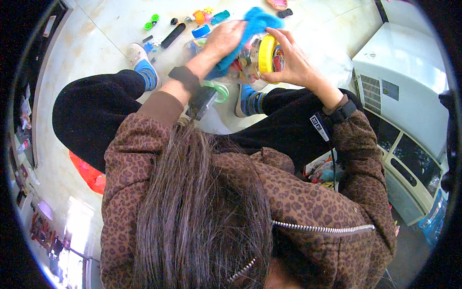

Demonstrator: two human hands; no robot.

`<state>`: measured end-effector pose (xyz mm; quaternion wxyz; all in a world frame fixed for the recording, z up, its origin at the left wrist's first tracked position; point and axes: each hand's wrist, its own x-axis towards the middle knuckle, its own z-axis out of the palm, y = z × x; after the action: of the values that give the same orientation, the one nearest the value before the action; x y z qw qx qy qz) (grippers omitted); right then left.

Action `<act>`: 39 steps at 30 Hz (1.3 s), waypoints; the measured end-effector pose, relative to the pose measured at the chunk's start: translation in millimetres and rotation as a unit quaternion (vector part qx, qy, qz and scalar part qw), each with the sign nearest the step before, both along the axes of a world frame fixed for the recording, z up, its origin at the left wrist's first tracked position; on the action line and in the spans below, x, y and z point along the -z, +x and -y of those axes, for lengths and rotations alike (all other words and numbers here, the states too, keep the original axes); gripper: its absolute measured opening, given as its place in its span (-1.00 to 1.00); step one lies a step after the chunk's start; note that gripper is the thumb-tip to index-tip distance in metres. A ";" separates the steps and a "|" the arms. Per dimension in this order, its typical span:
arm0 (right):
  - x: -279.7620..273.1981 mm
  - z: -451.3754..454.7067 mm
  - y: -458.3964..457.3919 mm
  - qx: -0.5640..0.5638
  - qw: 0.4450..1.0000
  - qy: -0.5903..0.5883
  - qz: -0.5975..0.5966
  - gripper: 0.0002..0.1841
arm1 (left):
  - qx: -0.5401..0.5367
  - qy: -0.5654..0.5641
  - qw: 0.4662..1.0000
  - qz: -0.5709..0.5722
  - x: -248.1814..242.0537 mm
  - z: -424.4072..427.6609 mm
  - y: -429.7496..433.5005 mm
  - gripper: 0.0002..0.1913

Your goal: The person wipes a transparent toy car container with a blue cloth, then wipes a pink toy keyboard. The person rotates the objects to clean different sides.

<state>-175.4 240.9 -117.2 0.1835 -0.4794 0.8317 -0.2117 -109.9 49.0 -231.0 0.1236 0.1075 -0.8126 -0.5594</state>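
Observation:
My left hand (225, 39) grips a blue cloth (261, 18) that lies against the side of a clear plastic jar (249, 63). Small colourful items show through the jar wall. On its end sits a yellow screw lid (266, 54) with a printed picture. My right hand (294, 59) holds the jar by this lid, thumb below and fingers above. The jar is tilted on its side, its lid towards the right. Cloth and left hand hide part of it. Another clear container with a blue cap (200, 31) stands behind my left wrist.
Small toy parts lie on the pale floor, among them green wheels (151, 21), a black elongated piece (173, 35) and an orange piece (199, 17). A light green ring (221, 92) lies between my feet. To the right stands a white appliance (404, 65); a red bag (86, 173) lies left.

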 end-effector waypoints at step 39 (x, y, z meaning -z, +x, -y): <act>1.3 -4.5 -9.2 -0.070 0.997 -0.018 0.003 0.10 | 0.036 -0.034 0.994 0.094 21.8 18.1 2.7 -0.53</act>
<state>-184.6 245.3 -118.5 0.1917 -0.5390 0.7917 -0.2145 -107.2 31.0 -252.8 0.0302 0.1259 -0.8424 -0.5231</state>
